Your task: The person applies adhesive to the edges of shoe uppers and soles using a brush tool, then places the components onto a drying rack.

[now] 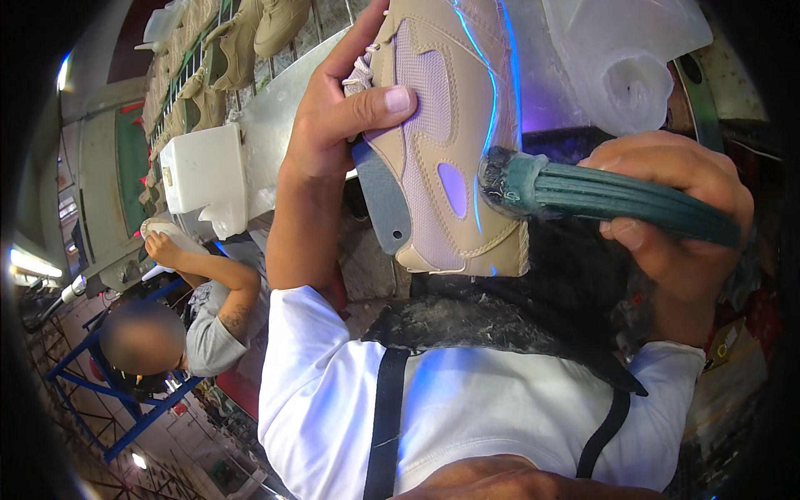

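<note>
My left hand [347,103] grips a beige shoe upper [462,94], thumb on its mesh side panel and fingers hidden behind. A dark grey plate [381,194] with a small hole sticks out at the shoe's collar. Along the lower side of the upper runs a line [497,94] that glows bright blue. In my right hand [681,194] is a green ribbed handle [631,197] of a brush. Its dark, caked bristles [497,181] touch the upper near the glowing line, towards the heel.
Beyond the shoe stands a translucent plastic container [631,75]; a white one [206,172] sits at left. Several beige shoes [240,50] hang on a wire rack. At left a co-worker [219,312] holds a pale shoe part [178,237]. My dark apron [487,319] lies below.
</note>
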